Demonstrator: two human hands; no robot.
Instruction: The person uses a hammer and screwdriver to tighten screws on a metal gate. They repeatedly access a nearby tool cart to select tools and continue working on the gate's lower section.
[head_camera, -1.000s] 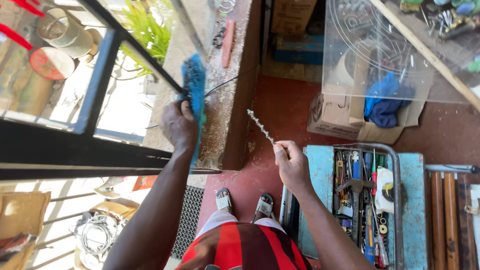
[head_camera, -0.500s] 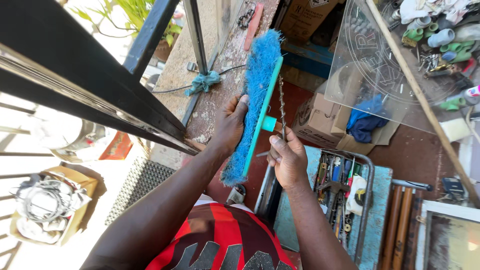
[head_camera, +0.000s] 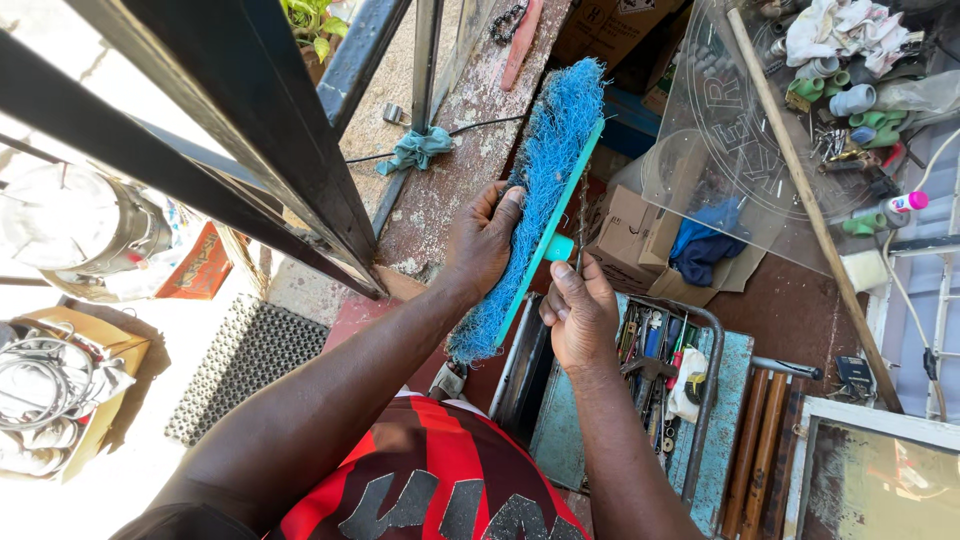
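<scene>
While the left hand (head_camera: 487, 240) is wrapped around the blue broom head (head_camera: 540, 190) held above the toolbox (head_camera: 640, 400), the right hand (head_camera: 580, 312) pinches a long screw (head_camera: 582, 215) beside its green socket (head_camera: 558, 247), not yet driven in, so the fixing looks barely begun.

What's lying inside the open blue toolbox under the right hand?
The blue toolbox holds a crowded mix of hand tools with coloured handles, and a white rag. Its metal carry handle crosses over them. The right hand and forearm cover the near left part.
</scene>
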